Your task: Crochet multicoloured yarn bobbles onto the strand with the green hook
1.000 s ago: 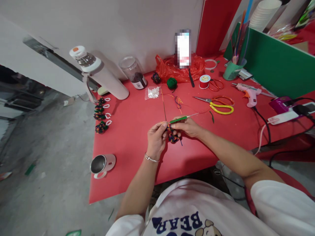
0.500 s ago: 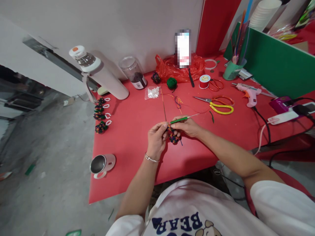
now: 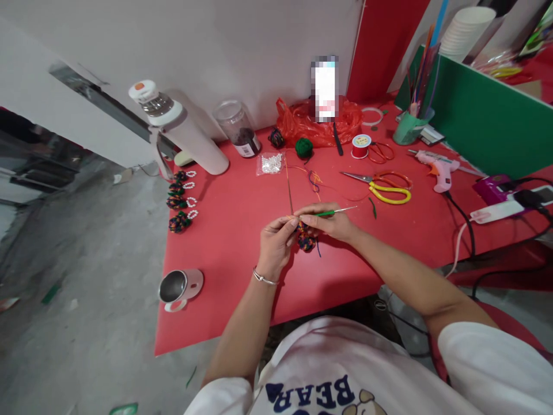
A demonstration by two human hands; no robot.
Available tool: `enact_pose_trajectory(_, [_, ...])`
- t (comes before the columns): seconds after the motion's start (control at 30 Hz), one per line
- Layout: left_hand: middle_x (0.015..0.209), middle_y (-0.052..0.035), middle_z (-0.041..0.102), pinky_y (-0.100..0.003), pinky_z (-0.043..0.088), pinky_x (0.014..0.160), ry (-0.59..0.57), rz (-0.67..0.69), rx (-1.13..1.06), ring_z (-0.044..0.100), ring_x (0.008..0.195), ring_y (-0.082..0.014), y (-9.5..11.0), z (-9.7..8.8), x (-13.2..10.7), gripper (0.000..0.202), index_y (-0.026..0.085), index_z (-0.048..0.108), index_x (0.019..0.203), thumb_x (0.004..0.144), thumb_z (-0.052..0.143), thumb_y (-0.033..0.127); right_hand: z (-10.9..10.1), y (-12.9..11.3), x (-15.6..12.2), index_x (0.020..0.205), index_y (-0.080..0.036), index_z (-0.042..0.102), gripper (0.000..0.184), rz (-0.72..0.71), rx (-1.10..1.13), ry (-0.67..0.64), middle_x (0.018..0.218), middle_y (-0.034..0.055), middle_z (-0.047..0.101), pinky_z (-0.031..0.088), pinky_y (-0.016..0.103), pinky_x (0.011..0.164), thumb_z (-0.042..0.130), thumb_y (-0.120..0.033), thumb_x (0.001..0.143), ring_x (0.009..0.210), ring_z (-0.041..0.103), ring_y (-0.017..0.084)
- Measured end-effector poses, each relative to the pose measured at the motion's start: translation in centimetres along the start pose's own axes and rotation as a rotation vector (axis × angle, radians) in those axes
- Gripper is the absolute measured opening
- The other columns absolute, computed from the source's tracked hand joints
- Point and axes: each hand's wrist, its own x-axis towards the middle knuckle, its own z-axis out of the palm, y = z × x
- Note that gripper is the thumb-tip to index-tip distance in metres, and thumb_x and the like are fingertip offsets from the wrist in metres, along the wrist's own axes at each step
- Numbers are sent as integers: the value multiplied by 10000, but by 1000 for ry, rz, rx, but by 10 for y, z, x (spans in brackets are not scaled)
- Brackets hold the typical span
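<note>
a multicolour crochet piece [image 3: 306, 237] is being pinched closed in the left hand [image 3: 276, 242]; a green-handled crochet hook [image 3: 334, 212] is being gripped by the right hand [image 3: 330, 222], over the red table [image 3: 224, 242].

Head-worn camera, facing forward and down, close above red table [image 3: 224, 248]

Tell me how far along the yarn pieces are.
Done: four yarn pieces with bead loops lie at the table's left edge. In hand: the left hand pinches a fifth piece, the right hand works a green hook into it. Left: it shows no bead loop; beads sit in their bag.
</note>
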Motion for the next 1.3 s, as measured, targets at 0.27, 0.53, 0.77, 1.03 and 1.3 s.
enact_pose_trajectory(0.27, [782, -14, 728, -214, 499, 640, 27, 178, 94, 620, 670, -87, -5, -2, 0, 416, 194, 813, 1000, 599, 924, 209, 4, 6, -2, 1027, -248, 797, 182, -474, -388, 145, 936, 38, 747, 596, 299, 796, 652, -328, 953, 848, 701, 143])
enact_pose_trajectory(0.53, [759, -4, 735, -184, 416, 518, 46, 161, 42, 563, 555, -60, -1, 0, -1, 547, 203, 766, 1131, 605, 914, 208, 4, 14, -5, 1278, -260, 685, 321, -727, -643, 122, 1223, 83, 745, 593, 358, 992, 589, -201, 978, 1123, 710, 188])
enact_pose_trajectory(0.77, [645, 15, 686, -159, 227, 373, -36, -76, -70, 425, 402, -20, 9, -5, 2, 439, 174, 779, 902, 514, 967, 256, 6, 11, -3, 1070, -292, 781, 183, -503, -381, 158, 1098, 53, 784, 590, 382, 962, 663, -363, 949, 1037, 729, 193])
enact_pose_trajectory(1.03, [724, -35, 723, -174, 270, 406, -187, -244, 111, 486, 459, -43, 20, -16, 1, 381, 144, 791, 862, 524, 947, 223, -14, 14, 12, 760, -190, 749, 332, 119, 356, 9, 654, 2, 717, 455, 163, 410, 836, -510, 735, 504, 605, 87])
enact_pose_trajectory(1.3, [604, -31, 658, -204, 247, 424, -207, -265, 145, 481, 467, -74, 17, -15, 2, 262, 129, 785, 755, 520, 886, 187, -25, 5, 9, 786, -146, 727, 363, 233, 241, -190, 618, 31, 735, 555, 197, 446, 804, -500, 765, 494, 678, 127])
